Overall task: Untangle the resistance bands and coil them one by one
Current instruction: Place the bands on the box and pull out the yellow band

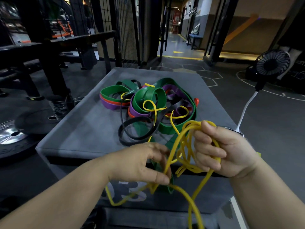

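Observation:
A tangled heap of resistance bands [148,106] lies on a grey padded box [79,129]: wide green, purple, orange and black loops. A thin yellow band [181,139] runs out of the heap toward me. My right hand [222,151] grips several coiled turns of this yellow band in front of the box's near edge. My left hand [142,162] pinches a strand of the same band between thumb and fingers just left of the coil. Loose yellow loops hang below both hands, and a green band droops over the box's front.
A small black fan [273,62] on a white bendy stalk stands at the box's right. Weight plates [14,136] lie on the floor at left, behind them a black rack [49,52]. Dark floor with hexagon lines stretches to a corridor beyond.

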The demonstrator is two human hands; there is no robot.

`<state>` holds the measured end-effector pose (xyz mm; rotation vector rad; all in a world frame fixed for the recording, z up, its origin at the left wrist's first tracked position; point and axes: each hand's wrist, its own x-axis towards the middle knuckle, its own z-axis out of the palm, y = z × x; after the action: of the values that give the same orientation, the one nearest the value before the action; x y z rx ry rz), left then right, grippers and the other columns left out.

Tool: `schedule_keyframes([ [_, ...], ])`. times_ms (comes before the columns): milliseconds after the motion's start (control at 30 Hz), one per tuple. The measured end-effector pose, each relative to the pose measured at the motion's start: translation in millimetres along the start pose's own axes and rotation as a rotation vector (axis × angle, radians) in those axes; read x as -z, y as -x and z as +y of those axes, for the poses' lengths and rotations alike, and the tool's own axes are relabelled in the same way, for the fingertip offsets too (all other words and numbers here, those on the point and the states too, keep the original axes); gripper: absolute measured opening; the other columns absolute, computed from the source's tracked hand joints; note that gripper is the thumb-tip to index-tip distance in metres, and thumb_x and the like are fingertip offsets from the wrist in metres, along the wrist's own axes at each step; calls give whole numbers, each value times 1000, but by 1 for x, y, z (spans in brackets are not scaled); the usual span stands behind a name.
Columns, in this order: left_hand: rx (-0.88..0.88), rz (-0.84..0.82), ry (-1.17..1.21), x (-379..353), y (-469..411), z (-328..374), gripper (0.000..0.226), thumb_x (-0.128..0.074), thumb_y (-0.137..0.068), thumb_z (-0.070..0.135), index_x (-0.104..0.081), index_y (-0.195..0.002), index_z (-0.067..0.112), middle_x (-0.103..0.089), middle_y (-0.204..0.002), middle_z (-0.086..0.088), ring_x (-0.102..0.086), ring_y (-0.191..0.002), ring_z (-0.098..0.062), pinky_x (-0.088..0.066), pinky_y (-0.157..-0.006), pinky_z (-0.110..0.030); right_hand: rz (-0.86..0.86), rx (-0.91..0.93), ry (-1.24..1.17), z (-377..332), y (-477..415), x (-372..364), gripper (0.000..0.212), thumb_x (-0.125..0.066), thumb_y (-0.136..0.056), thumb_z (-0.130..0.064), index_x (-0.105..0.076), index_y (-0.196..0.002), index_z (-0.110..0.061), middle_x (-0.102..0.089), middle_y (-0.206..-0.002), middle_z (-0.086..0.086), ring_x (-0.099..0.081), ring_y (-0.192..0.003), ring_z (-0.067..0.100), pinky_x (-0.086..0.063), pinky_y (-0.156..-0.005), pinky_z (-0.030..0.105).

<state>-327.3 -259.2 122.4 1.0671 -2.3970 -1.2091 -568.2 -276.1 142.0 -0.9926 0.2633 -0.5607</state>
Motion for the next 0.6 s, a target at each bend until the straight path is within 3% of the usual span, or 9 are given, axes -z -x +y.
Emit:
schedule_keyframes([
  [67,-6,69,139,0,-1,1,8,-72,-82,37,-70,-90,40,-61,-115,19,-53,-116,2,-40,-104,-24,99,15,61,0,0,-4,32,-69,-86,-44,-59,-68,-19,-29,-44,-4,-56,-40,11,-50,-52,27],
  [167,-1,29,427,-1,2,8,6,-57,-95,15,-63,-96,18,-72,-88,4,-68,-89,-11,-50,-85,-22,209,56,88,0,-1,-9,38,-80,-73,-47,-57,-61,-20,-35,-38,-8,-49,-33,11,-47,-45,26],
  [300,-16,15,617,-1,6,15,15,-43,-94,24,-55,-98,15,-60,-63,-1,-49,-52,-14,-46,-53,-20,250,61,140,-2,0,-10,42,-82,-68,-50,-55,-60,-19,-42,-40,-6,-45,-32,11,-44,-42,26],
  [400,-73,172,681,0,4,13,20,-40,-92,26,-47,-104,12,-50,-58,2,-31,-47,-9,-35,-47,-19,146,25,134,2,1,-6,39,-74,-79,-49,-57,-67,-17,-48,-46,-5,-48,-34,9,-45,-42,23],
  [500,-122,334,765,2,1,14,20,-41,-89,26,-42,-97,8,-49,-58,3,-30,-45,-7,-33,-45,-18,-25,-50,134,10,-1,-5,33,-63,-91,-45,-59,-79,-15,-54,-53,-6,-51,-37,3,-44,-42,17],
  [600,-115,462,746,1,-2,15,18,-43,-89,27,-50,-91,10,-54,-61,3,-36,-47,-7,-37,-47,-19,-157,-113,132,22,-6,-7,30,-62,-93,-38,-60,-88,-9,-58,-56,-4,-52,-39,-1,-38,-39,16],
])
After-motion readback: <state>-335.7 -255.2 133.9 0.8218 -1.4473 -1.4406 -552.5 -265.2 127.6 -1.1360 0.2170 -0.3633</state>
